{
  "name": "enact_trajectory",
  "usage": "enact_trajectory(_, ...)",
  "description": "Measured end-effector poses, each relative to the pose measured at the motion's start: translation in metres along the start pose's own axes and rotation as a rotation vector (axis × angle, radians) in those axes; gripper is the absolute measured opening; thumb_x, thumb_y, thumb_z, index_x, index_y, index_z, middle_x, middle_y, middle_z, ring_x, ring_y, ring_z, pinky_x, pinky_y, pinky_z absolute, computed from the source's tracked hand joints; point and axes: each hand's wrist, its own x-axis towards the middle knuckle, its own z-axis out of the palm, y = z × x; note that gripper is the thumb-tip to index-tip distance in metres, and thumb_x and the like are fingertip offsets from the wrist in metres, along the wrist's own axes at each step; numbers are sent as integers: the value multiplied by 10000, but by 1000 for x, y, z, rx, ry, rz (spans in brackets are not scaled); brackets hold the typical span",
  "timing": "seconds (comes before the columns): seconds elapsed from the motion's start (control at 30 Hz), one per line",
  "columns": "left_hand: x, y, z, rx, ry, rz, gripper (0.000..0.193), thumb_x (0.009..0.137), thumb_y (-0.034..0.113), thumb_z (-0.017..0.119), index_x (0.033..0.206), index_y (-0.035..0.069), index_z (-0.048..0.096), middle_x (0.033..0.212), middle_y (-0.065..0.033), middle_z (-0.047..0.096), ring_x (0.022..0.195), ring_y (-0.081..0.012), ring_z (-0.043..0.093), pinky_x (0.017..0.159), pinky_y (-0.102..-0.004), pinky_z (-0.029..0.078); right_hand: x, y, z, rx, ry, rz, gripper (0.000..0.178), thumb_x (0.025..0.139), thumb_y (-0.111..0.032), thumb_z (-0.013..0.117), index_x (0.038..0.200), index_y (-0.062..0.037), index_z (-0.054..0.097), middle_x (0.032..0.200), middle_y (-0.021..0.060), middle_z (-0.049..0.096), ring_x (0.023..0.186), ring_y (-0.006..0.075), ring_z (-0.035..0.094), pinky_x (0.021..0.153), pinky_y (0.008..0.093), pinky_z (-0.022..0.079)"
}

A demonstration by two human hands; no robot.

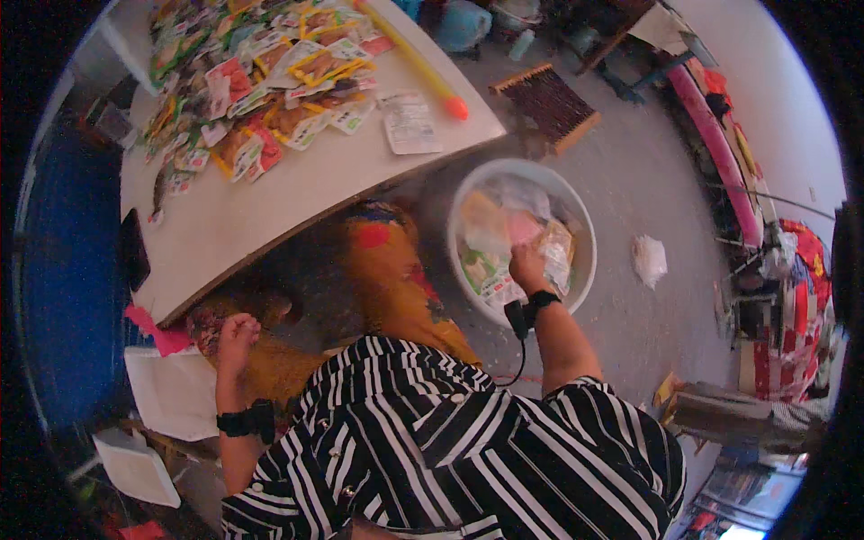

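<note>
My right hand point(527, 263) reaches into a round white tub point(585, 270) that holds several plastic food packets. Its fingers are curled, and their tips are hidden among the packs. A pinkish packet point(522, 227) lies at the fingertips, and a pale packet point(484, 221) beside it is smeared by motion. Right of the hand is a clear packet with brown contents point(556, 245); to its left is a green and white packet point(481, 270). My left hand point(238, 333) is raised near the table's corner, its fingers curled in with nothing visible in them.
The white table point(270, 211) carries a heap of colorful packets point(261, 90), one whitish packet point(409, 124) and a yellow tube with an orange end point(423, 72). A dark slatted stool point(549, 106) stands beyond the tub. A white bag point(649, 261) lies on the floor.
</note>
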Motion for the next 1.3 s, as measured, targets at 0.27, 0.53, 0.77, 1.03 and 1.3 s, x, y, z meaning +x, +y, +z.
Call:
enact_trajectory(0.27, -48, -8, -66, -314, 286, 59, 144, 785, 105, 493, 922, 63, 479, 721, -9, 494, 626, -87, 465, 555, -215, 404, 17, -59, 10, 560, 94, -14, 161, 752, -106, 460, 822, 9, 549, 743, 220, 554, 738, 349, 531, 659, 399, 423)
enact_trajectory(0.53, -69, -143, -143, 334, 967, -19, 263, 732, 161, 524, 945, 9, 502, 772, -126, 540, 723, -234, 519, 656, -310, 420, 38, -175, -74, 798, 333, -455, 253, 768, -99, 508, 989, 23, 486, 1006, 181, 504, 968, 302, 463, 847, 344, 360)
enact_trajectory(0.77, -57, -168, -148, 813, 1006, -50, 456, 707, 234, 558, 1062, -36, 460, 1015, -236, 489, 950, -356, 466, 827, -377, 374, 28, -217, -99, 597, 434, -712, 240, 716, -107, 527, 932, -5, 500, 989, 194, 500, 960, 355, 444, 851, 416, 343)
enact_trajectory(1.03, -32, -140, -142, 649, 974, -267, 425, 702, 271, 557, 982, -43, 496, 974, -242, 515, 937, -353, 486, 801, -394, 390, 32, -218, -106, 594, 352, -699, 200, 691, -78, 524, 877, -9, 495, 991, 187, 487, 964, 343, 440, 860, 400, 342)
enact_trajectory(1.3, -28, -159, -169, 102, 1139, -152, 187, 672, 174, 517, 690, -8, 476, 698, -143, 536, 602, -240, 510, 566, -350, 411, 36, -215, -102, 577, 387, -716, 219, 705, -122, 530, 901, -25, 514, 959, 183, 502, 926, 356, 452, 820, 414, 362)
